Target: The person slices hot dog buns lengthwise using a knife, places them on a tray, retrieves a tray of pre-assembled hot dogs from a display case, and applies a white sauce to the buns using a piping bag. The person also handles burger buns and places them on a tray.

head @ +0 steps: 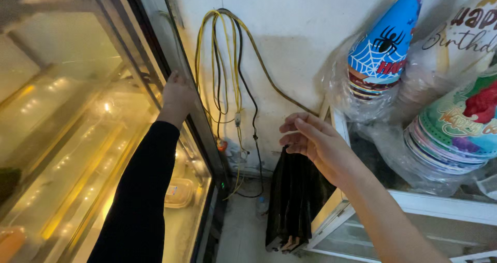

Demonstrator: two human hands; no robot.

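Left hand on a display-case door, right hand open over dark folded sheets.

The lit glass display case (pixel 77 154) fills the left; the left hand (pixel 177 95) grips its black door frame (pixel 199 123). Yellow and black cables (pixel 228 77) hang down the wall. The right hand (pixel 316 141) hovers, fingers loosely spread, holding nothing, just above a standing stack of black folded sheets (pixel 295 201). Bagged party hats (pixel 383 51) stand at right.

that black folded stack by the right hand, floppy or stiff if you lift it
The black folded stack is probably fairly stiff: it stands upright against the white cabinet frame in flat, straight layers. It looks glossy, so possibly slippery, and the layers might fan apart. The right hand touches its top.
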